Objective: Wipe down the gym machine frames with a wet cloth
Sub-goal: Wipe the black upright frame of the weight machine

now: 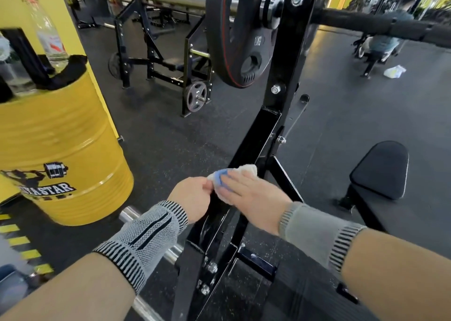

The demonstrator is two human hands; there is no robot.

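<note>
A black steel machine frame (258, 137) rises from the floor through the middle of the view, with a slanted brace running down toward me. A white and blue cloth (241, 170) lies on that brace. My right hand (253, 196) presses flat on the cloth with straight fingers. My left hand (192, 198) sits just left of it, its fingertips pinching the cloth's left edge against the brace. Both wrists wear grey knitted supports.
A yellow drum (63, 149) stands at the left with a clear bottle (47, 32) on top. A 10 kg plate (241, 40) hangs on the frame. A black bench pad (380, 171) is right. A chrome bar (151, 235) lies below. A person sits far right.
</note>
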